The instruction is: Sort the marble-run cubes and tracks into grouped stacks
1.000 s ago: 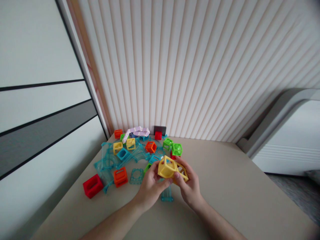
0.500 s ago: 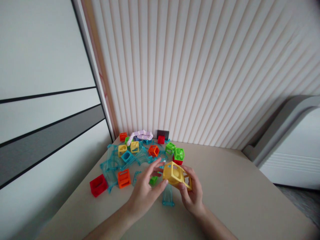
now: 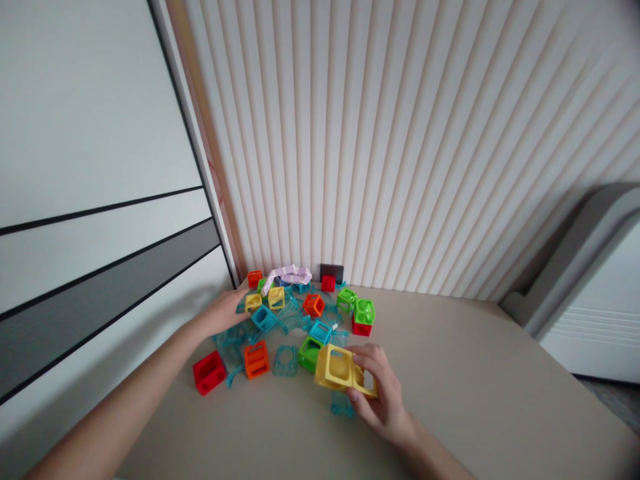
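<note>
My right hand [image 3: 377, 390] grips a yellow hollow piece made of two joined cube frames [image 3: 340, 368], held above the table. Below it lies a clear blue track piece [image 3: 342, 404], partly covered. My left hand [image 3: 227, 312] reaches to the far left of the pile, thumb and fingers apart at the near side of a yellow cube block [image 3: 253, 303]. That cube still rests among the pieces. Next to it are another yellow cube [image 3: 277, 298] and a blue cube [image 3: 265, 319]. A green cube [image 3: 311, 353] sits just behind the held yellow piece.
Red [image 3: 209, 372] and orange [image 3: 257, 360] cubes lie at the pile's near left. Green and red cubes are stacked [image 3: 364, 312] at its right. A lilac folded strip [image 3: 287, 276] and a black box [image 3: 332, 272] are by the pleated wall [image 3: 350, 167]. A cabinet [image 3: 110, 247] borders the left.
My left hand has left the yellow piece and moved left and away, to the yellow cube in the pile. My right hand keeps hold of the yellow piece, now slightly lower.
</note>
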`<state>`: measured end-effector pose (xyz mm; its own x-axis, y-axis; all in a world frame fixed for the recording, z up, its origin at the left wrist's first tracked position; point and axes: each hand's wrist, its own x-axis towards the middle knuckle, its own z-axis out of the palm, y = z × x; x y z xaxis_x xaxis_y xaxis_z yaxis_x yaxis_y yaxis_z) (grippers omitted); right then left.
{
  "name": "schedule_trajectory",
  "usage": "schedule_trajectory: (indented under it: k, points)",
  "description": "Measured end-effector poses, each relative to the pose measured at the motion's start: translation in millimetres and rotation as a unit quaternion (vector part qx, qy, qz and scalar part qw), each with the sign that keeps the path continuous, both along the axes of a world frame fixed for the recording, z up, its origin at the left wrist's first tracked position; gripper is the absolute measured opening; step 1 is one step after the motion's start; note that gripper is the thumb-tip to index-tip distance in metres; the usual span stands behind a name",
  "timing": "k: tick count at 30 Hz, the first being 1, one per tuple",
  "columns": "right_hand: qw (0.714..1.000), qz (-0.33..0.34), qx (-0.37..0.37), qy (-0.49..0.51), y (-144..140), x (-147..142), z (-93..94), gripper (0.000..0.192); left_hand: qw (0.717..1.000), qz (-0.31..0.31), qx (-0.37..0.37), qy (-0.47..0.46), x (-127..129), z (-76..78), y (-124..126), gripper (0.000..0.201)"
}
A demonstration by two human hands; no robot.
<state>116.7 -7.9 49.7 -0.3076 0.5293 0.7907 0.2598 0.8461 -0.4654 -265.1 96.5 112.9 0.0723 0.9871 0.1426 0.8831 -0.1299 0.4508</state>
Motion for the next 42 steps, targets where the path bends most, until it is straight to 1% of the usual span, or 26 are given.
schedule_trajectory:
  k: [2,4,7,10,14,18,23,28,31,34,36,39,42]
  points:
    - [1.0,-0.003,0.004,-0.004,1,1,-0.7,0.053,0.999,-0.025,-0.024,0.017,-1,-6.6,0,0.046]
    - [1.0,-0.004,0.006,-0.006,2,1,-1.3,0.055,0.998,-0.04,-0.033,0.035,-2,-11.3,2,0.042]
    - [1.0,-0.003,0.01,-0.016,3,1,-0.3,0.055,0.998,-0.035,-0.025,0.05,-3,-15.8,6,0.032]
    - [0.999,0.0,0.019,-0.038,2,1,3.2,0.054,0.998,-0.021,-0.016,0.055,-3,-18.4,10,0.029]
    - [0.998,0.009,0.034,-0.061,1,-1,7.7,0.046,0.998,-0.019,0.004,0.054,-4,-21.5,13,0.024]
    - [0.996,0.011,0.056,-0.063,1,-2,8.5,0.037,0.999,-0.023,0.029,0.036,-5,-25.1,12,0.028]
    - [0.996,0.009,0.054,-0.075,2,-2,7.5,0.035,0.999,-0.022,0.039,0.009,-4,-26.5,11,0.03]
    - [0.996,0.007,0.049,-0.08,2,-1,7.3,0.035,0.999,-0.018,0.034,-0.027,-2,-28.3,10,0.034]
    - [0.996,0.004,0.047,-0.08,2,-1,8.1,0.036,0.997,-0.027,0.054,-0.052,-4,-33.8,11,0.037]
    - [0.995,0.005,0.053,-0.079,2,-2,8.6,0.038,0.991,-0.03,0.083,-0.103,-6,-40.5,13,0.04]
    - [0.995,0.007,0.055,-0.079,2,-2,8.8,0.04,0.983,-0.024,0.092,-0.158,-7,-42.4,13,0.041]
    - [0.996,0.006,0.05,-0.076,1,-2,8.2,0.041,0.966,-0.005,0.113,-0.233,-2,-38.3,9,0.046]
    - [0.998,-0.002,0.025,-0.059,1,-2,5.7,0.042,0.945,-0.008,0.145,-0.292,13,-26.5,-1,0.05]
